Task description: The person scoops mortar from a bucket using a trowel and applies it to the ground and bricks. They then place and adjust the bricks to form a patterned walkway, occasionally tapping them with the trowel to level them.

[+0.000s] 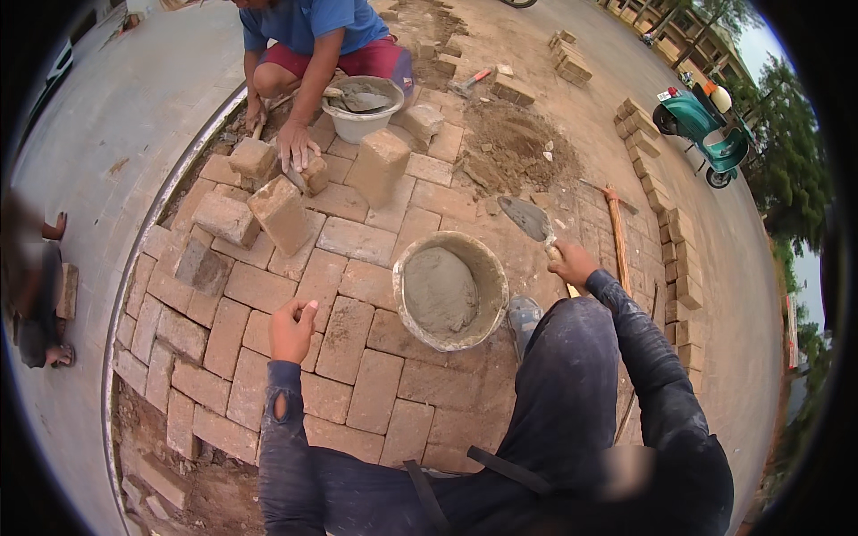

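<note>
My right hand grips a trowel by its handle. The pointed blade, smeared with grey mortar, is held out past the bucket's far right side. My left hand hovers over the brick paving with its fingers curled in and its thumb up; I see nothing in it. Between my hands stands a round bucket with wet grey mortar inside. Beyond my left hand, loose paving bricks stand and lie on the laid ones, including an upright brick.
A co-worker in a blue shirt crouches at the far left, hands among the bricks, beside a white mortar bucket. A sand heap, a wooden-handled tool and a brick row lie rightward. Another person sits far left.
</note>
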### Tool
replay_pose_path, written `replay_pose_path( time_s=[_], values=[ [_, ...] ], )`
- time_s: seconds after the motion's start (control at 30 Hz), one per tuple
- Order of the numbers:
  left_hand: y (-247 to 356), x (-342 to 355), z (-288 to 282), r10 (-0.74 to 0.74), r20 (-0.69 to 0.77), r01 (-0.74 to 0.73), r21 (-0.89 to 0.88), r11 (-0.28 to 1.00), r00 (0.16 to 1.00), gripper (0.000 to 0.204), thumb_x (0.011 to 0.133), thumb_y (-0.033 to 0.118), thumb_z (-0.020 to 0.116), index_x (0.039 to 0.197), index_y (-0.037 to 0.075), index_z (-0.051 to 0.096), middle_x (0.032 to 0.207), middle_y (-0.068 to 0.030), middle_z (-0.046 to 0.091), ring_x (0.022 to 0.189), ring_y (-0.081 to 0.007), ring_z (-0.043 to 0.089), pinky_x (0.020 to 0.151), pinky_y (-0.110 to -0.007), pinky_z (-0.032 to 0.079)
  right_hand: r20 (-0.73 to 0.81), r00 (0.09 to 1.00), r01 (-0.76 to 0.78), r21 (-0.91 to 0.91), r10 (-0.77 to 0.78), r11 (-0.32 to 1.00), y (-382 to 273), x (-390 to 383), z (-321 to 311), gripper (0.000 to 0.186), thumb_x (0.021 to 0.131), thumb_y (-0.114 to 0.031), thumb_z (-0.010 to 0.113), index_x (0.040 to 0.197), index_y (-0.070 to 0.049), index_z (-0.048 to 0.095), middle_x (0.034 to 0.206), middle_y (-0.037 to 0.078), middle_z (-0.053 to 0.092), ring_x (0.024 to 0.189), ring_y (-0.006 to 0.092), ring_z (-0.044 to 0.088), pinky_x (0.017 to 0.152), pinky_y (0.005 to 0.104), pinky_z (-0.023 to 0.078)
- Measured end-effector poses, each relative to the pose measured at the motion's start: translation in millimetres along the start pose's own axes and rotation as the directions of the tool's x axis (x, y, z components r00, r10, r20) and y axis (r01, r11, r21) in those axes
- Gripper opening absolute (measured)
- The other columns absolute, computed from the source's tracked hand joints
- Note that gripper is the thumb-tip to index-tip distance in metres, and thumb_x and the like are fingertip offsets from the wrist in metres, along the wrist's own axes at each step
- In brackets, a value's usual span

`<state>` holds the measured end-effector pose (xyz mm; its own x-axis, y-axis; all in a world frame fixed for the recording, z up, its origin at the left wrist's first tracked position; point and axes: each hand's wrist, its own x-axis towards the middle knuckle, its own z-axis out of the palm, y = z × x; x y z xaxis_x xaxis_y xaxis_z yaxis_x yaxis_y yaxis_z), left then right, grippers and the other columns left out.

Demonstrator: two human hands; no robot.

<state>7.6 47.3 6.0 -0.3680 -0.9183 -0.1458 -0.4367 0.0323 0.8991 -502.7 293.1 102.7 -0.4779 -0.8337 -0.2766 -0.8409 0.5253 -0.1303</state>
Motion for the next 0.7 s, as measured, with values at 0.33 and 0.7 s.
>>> replay_pose_path(
  time_s=[0.33,0.7],
  values=[
    [21,-25,-5,-0.278,-0.08,0.288,0.174,0.942,0.957,0.023,0.098,0.022,0.065,0.097,-0.001,0.067,0.073,-0.0035,0.064,0.064,-0.0099,0.06,0.061,-0.026,0.049,0.024,0.997,0.068,0.166,-0.073,0.984,26,190,160,0.044,0.099,-0.044,0.053,0.122,-0.007,0.05,0.096,0.032,0.068,0.093,0.0523,0.065,0.082,0.0604,0.05],
    [45,11,2,-0.296,-0.274,0.379,0.331,0.864,0.915,0.025,0.1,0.024,0.063,0.096,-0.001,0.065,0.073,-0.0015,0.06,0.067,-0.0092,0.057,0.063,-0.025,0.047,-0.317,0.939,-0.074,0.202,0.137,0.977,141,341,102,0.039,0.101,-0.038,0.054,0.116,-0.003,0.051,0.083,0.03,0.068,0.079,0.0501,0.066,0.07,0.0582,0.05]
  ],
)
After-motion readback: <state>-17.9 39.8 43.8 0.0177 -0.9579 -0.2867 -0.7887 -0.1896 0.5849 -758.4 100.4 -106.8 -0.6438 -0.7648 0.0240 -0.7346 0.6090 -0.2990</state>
